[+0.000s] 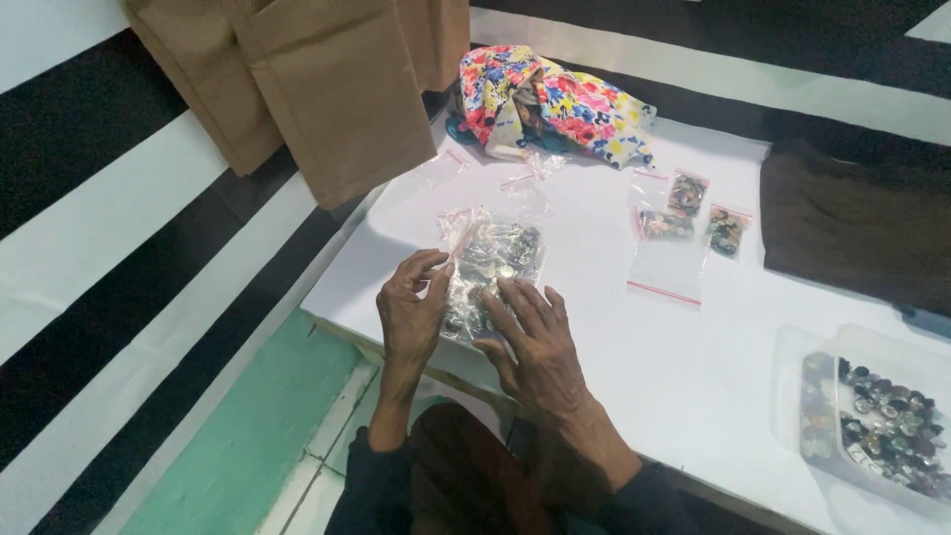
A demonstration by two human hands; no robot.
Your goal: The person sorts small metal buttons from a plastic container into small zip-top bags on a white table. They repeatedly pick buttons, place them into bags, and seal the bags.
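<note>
Near the front edge of the white table [614, 327], both hands worked a clear zip bag of small dark buttons [488, 267]. The left hand [409, 315] pinched the bag's side between thumb and curled fingers; the right hand [535, 342] lay flat on it, fingers spread.

Three small filled bags [705, 213] already lay farther back, with an empty zip bag [667, 269] just in front of them. Many loose pieces remained in a clear plastic tub [882, 421], cut off at the right edge. Whether the held bag was sealed was hard to make out. A floral cloth [555, 99] hid whatever lay under it.
</note>
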